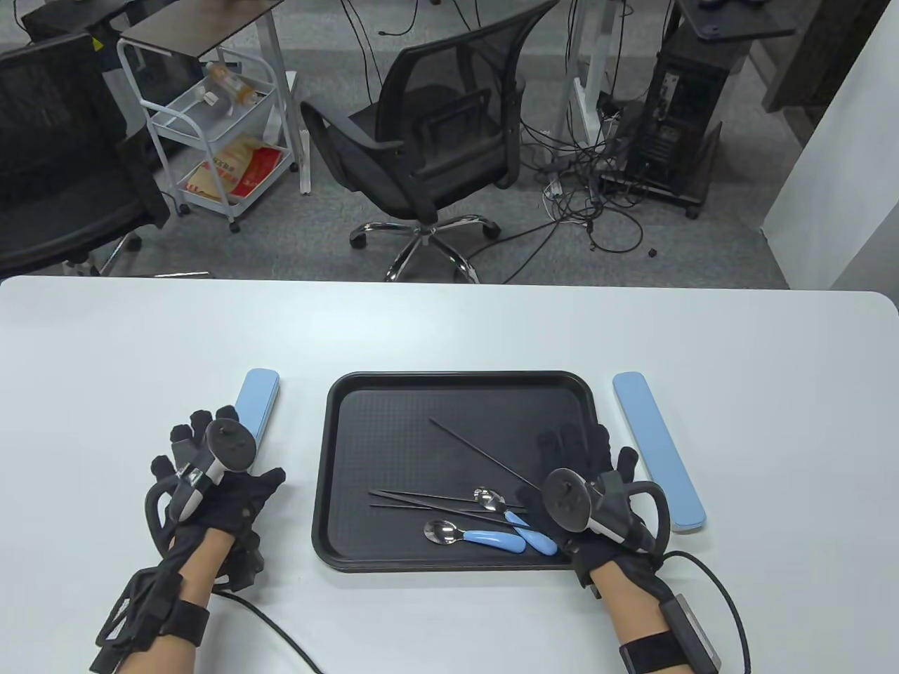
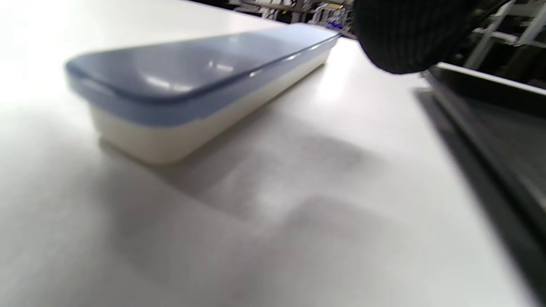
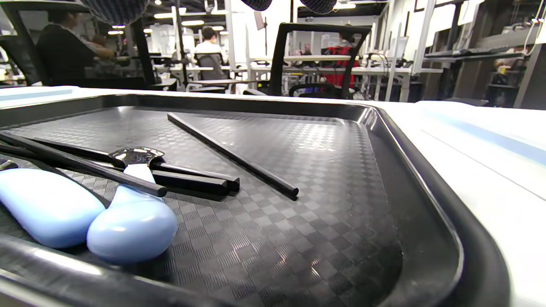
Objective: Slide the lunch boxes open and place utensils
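Two long lunch boxes with closed blue lids lie on the white table, the left box and the right box, either side of a black tray. On the tray lie several black chopsticks, one of them apart and diagonal, and two blue-handled spoons. My left hand is open and empty, fingers spread just beside the near end of the left box. My right hand is open and empty over the tray's right side, near the spoon handles and chopsticks.
The right box's side shows at the right edge of the right wrist view. Glove cables trail off the table's near edge. A black office chair and a white cart stand on the floor beyond the table's far edge.
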The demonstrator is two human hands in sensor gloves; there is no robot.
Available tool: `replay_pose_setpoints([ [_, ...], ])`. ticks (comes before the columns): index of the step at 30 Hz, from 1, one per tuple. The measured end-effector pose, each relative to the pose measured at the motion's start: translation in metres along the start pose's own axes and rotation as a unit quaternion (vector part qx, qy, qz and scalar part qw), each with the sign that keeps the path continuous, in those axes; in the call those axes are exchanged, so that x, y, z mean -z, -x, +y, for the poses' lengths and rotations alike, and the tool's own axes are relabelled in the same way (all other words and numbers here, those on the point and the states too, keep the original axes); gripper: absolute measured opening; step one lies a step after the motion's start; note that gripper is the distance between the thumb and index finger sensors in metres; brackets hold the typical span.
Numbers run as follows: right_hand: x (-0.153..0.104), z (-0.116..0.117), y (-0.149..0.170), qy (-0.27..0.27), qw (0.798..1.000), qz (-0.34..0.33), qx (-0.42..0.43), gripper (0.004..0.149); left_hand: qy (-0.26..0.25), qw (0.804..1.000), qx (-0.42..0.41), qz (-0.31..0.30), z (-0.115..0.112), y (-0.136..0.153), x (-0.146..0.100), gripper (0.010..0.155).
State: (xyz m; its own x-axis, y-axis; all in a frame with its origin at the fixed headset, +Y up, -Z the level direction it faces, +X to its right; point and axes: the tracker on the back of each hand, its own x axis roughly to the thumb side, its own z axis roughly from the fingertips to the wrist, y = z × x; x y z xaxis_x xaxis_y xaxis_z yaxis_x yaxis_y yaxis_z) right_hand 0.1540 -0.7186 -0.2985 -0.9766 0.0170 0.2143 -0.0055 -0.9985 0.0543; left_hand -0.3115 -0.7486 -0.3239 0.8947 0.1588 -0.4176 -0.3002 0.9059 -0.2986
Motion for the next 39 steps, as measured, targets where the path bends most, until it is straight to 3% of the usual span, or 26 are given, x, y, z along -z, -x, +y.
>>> replay_pose_setpoints([
  [7, 0.002, 0.007, 0.004, -0.024, 1.000, 0.001, 0.012, 0.080, 0.048, 0.998, -0.024, 0.035, -0.017, 0.015, 0.018, 0.114],
  [20, 0.002, 0.008, 0.007, -0.038, 0.999, -0.002, 0.026, 0.080, 0.104, 0.993, -0.001, 0.061, -0.031, 0.015, 0.033, 0.105],
  [25, 0.002, 0.009, 0.007, -0.042, 0.999, -0.002, 0.025, 0.080, 0.100, 0.993, -0.001, 0.061, -0.032, 0.015, 0.034, 0.090],
  [31, 0.003, 0.011, 0.006, -0.043, 0.999, -0.005, 0.028, 0.080, 0.062, 0.996, -0.041, 0.055, -0.022, 0.018, 0.030, 0.094],
  [35, 0.003, 0.012, 0.007, -0.042, 0.998, -0.005, 0.040, 0.080, -0.008, 0.993, -0.116, 0.028, -0.006, 0.016, 0.020, 0.096],
  [39, 0.003, 0.012, 0.007, -0.039, 0.998, -0.005, 0.044, 0.080, -0.021, 0.989, -0.141, -0.027, 0.004, 0.009, 0.012, 0.096],
])
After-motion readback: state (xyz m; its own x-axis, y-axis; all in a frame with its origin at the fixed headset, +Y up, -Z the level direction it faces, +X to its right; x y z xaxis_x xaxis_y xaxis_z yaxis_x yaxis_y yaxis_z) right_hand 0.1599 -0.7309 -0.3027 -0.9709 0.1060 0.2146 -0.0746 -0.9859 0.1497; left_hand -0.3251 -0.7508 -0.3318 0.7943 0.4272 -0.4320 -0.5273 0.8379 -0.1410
